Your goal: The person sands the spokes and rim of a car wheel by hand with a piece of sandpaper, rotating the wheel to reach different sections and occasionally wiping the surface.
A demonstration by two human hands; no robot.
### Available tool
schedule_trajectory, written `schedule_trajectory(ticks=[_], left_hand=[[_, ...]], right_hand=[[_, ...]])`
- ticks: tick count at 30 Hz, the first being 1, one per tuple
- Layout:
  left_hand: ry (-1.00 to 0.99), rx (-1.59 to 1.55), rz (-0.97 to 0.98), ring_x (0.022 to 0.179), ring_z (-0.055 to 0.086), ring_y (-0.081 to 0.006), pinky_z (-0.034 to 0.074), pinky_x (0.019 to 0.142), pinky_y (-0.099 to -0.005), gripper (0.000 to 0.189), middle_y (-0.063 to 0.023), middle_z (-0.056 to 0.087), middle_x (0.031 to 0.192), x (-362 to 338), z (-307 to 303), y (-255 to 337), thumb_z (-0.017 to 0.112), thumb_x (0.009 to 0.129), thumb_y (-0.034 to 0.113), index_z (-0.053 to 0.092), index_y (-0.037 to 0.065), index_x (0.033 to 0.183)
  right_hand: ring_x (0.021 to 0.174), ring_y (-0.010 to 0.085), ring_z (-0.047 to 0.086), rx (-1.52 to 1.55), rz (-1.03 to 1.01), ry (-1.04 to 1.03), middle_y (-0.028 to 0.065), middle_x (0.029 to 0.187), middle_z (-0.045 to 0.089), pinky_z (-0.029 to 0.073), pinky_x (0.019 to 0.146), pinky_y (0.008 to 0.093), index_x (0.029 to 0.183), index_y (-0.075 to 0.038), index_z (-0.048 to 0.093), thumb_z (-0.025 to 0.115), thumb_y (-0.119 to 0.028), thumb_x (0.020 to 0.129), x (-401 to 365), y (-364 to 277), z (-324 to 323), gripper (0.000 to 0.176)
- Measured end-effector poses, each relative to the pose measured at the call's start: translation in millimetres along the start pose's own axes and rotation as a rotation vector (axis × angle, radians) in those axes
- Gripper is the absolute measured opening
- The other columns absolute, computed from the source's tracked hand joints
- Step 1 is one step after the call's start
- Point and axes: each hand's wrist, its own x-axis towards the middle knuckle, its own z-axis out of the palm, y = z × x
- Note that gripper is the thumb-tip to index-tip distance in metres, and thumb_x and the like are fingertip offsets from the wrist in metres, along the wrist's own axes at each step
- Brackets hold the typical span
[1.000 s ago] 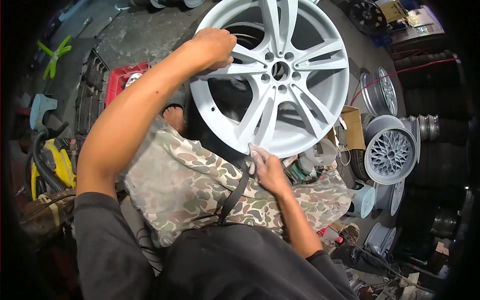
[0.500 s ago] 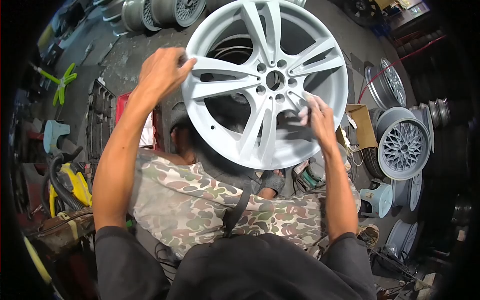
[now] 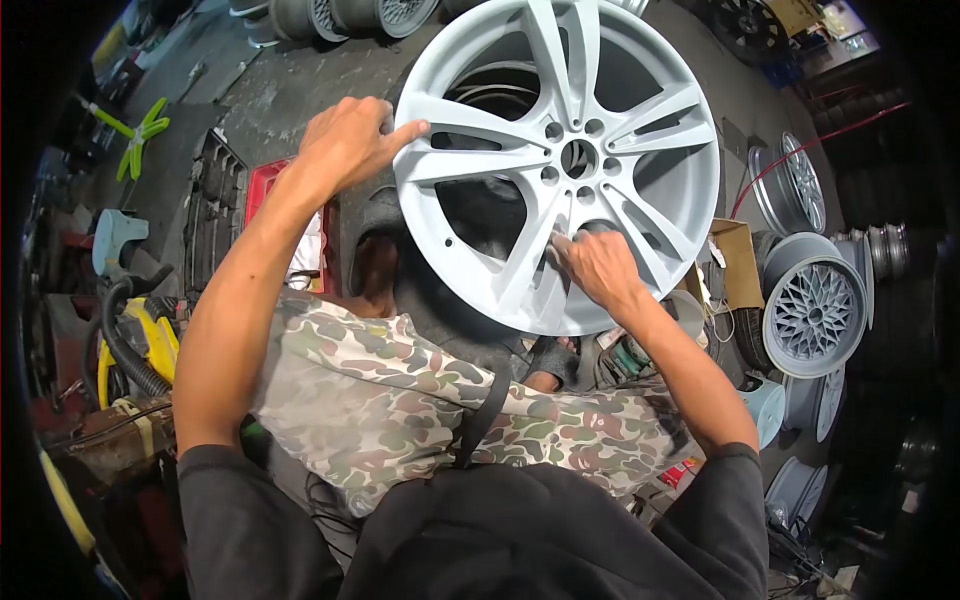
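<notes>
A pale grey five-spoke alloy wheel [image 3: 480, 165] stands on its edge beyond the far edge of the person's lap, which is covered in camouflage-print shorts [image 3: 400, 390]. The wheel's face is turned toward the person, and what its lower rim rests on is hidden.

The left hand [image 3: 345, 140] is clamped over the upper left rim, forefinger stretched along the face and the other fingers curled behind. The right hand [image 3: 598, 268] has its fingers bunched together, tips pressed against a lower spoke just under the hub (whether a pad or cloth sits under them I cannot tell).

To rub that spoke well, I judge, the strokes should be short and follow its length. Pressure should be even, so the edges are not rounded or skipped. The left grip should hold the wheel against turning.

A grey mesh-pattern wheel [image 3: 812, 305] and an open brown cardboard box [image 3: 742, 262] lie on the floor to the right. A red plastic crate [image 3: 262, 185] sits near the left arm.
</notes>
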Motion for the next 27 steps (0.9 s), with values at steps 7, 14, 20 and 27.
schedule_trajectory(ticks=[7, 14, 20, 27], left_hand=[[0.076, -0.08, 0.024, 0.089, 0.073, -0.0435, 0.056, 0.084, -0.0511, 0.069, -0.0262, 0.074, 0.087, 2.5, 6.6, -11.3, 0.062, 0.095, 0.064, 0.077, -0.003, 0.104], [-0.016, -0.096, -0.012, 0.091, 0.072, -0.0456, 0.054, 0.086, -0.0524, 0.069, -0.0267, 0.074, 0.088, -2.1, 3.9, -13.1, 0.058, 0.097, 0.063, 0.076, -0.002, 0.107], [-0.052, -0.086, -0.001, 0.093, 0.07, -0.0471, 0.052, 0.087, -0.0522, 0.07, -0.0279, 0.073, 0.09, 7.3, 12.1, -15.5, 0.049, 0.101, 0.064, 0.077, 0.0, 0.109], [-0.256, -0.28, 0.0, 0.088, 0.073, -0.0366, 0.052, 0.087, -0.0494, 0.076, -0.0251, 0.072, 0.084, 24.7, 14.5, -23.1, 0.045, 0.103, 0.065, 0.075, -0.005, 0.1]], right_hand=[[0.056, 0.0252, 0.065, -0.004, -0.197, -0.178, 0.0093, 0.06, 0.063, 0.046, 0.051, 0.0409, 0.085, -0.011, 0.072, 0.06, -0.024, 0.097, -20.2, -9.7, -4.4, 0.022], [0.059, 0.0346, 0.067, 0.173, -0.152, -0.141, 0.013, 0.063, 0.065, 0.048, 0.05, 0.0456, 0.109, -0.015, 0.068, 0.056, -0.03, 0.102, -31.5, -17.4, 3.9, 0.02], [0.055, 0.033, 0.066, -0.052, 0.059, -0.002, 0.0125, 0.06, 0.064, 0.049, 0.05, 0.0445, 0.088, -0.013, 0.074, 0.06, -0.038, 0.101, 6.2, 9.6, 8.3, 0.032], [0.058, 0.0275, 0.067, 1.21, 0.78, 0.196, 0.0175, 0.067, 0.07, 0.051, 0.056, 0.0426, 0.103, -0.001, 0.076, 0.054, -0.033, 0.106, -29.5, -48.3, 15.3, 0.039]])
